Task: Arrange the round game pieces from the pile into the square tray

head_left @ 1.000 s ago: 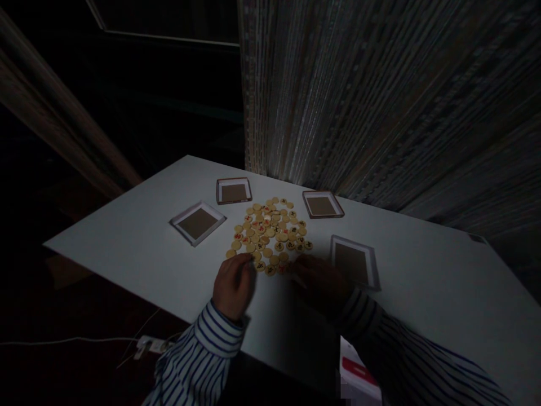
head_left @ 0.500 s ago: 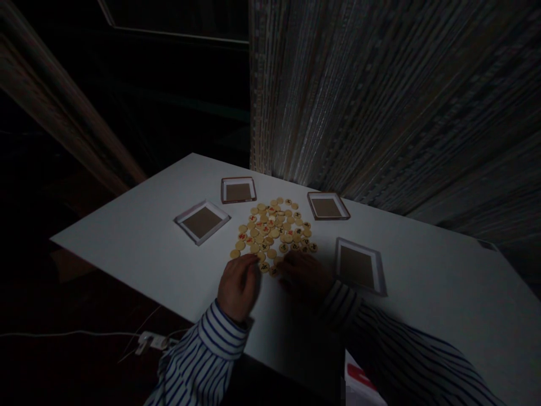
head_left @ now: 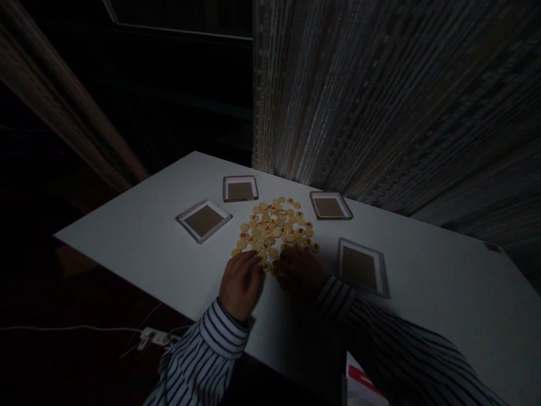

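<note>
A loose spread of round wooden xiangqi pieces lies on the white table, some showing red or black characters and others plain faces. At its near left edge is my left hand, fingers loosely curved and thumb apart, fingertips by the closest pieces; I see nothing held in it. My right hand reaches over the near right edge in deep shadow. Its fingers are curled down over pieces, and what they grip, if anything, is hidden. One black-marked piece lies between the two hands.
Four shallow square trays surround the spread: back left, left, back right and right. A string curtain hangs behind the table. A white power strip with cords lies below the left edge.
My right hand has shifted slightly left and covers more of the near pieces. My left hand stays almost in place. The whole view has moved a little.
</note>
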`<state>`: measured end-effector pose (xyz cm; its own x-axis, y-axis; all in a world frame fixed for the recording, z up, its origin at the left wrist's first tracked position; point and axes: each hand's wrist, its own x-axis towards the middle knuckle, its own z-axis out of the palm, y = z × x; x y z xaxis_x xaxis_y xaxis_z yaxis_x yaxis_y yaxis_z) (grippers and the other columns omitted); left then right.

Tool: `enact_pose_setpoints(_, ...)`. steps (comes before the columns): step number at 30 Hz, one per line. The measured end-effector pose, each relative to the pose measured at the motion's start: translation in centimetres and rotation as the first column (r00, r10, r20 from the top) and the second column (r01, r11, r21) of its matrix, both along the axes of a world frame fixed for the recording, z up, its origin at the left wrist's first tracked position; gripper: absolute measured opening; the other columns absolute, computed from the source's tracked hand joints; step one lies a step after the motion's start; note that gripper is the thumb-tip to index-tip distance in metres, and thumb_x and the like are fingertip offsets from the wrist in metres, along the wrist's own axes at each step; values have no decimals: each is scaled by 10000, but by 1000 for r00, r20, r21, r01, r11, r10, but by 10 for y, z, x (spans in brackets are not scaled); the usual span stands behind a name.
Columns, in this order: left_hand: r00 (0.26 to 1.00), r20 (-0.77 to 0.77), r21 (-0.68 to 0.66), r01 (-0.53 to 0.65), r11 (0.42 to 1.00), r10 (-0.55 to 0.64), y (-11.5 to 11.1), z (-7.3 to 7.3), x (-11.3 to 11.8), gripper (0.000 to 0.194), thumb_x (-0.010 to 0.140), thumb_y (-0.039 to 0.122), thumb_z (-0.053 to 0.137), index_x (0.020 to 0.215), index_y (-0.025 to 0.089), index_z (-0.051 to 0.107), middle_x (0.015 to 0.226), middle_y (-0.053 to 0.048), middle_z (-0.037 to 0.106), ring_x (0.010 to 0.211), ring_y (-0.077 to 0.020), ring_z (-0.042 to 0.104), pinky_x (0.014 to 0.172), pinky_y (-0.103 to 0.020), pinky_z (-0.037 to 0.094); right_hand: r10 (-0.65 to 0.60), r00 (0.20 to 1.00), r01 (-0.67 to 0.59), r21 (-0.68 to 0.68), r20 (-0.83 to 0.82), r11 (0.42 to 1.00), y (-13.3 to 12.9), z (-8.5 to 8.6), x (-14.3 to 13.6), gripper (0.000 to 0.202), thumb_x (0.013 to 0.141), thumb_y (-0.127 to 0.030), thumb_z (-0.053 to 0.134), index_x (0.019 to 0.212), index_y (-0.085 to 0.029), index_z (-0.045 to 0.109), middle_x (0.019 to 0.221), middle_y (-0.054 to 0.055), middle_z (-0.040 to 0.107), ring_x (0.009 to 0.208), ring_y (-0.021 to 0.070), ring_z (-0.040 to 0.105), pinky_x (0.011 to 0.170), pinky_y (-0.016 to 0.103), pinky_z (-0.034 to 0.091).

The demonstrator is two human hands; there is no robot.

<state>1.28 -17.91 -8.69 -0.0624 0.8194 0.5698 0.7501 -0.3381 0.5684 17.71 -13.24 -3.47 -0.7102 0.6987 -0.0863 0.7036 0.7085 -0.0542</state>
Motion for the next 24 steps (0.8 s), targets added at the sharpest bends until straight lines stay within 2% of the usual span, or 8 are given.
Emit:
enact_pose_setpoints(10, 1000, 7, 10, 13, 1000, -13, 0, 1, -1, 217, 824, 194, 429, 914, 166, 625, 978, -89, 644, 946, -202, 556, 840, -397, 464, 38, 999, -38, 13, 1, 999, 2, -2, -2, 252, 779, -275, 487, 980, -183, 607, 968, 106, 545, 883, 213, 493, 707, 319, 357)
enact_pose_setpoints(16, 1000, 13, 16, 21, 1000, -22, 0, 1, -1, 220, 827, 186, 428, 924, 159, 623, 987, -92, 644, 961, -205, 552, 851, -403, 456, -1, 1000, 1, 19, -10, 1000, 0, 0, -5, 203, 778, -250, 485, 905, -191, 632, 927, 84, 554, 849, 191, 503, 694, 304, 350)
enact_pose_setpoints(24, 1000, 6, 41, 19, 999, -19, 0, 0, -1, 220, 832, 182, 426, 929, 154, 621, 986, -93, 648, 944, -195, 561, 836, -395, 466, 16, 999, -15, 29, -30, 999, 0, 3, -2, 220, 764, -300, 503, 912, -174, 607, 947, 89, 555, 839, 194, 505, 670, 308, 344)
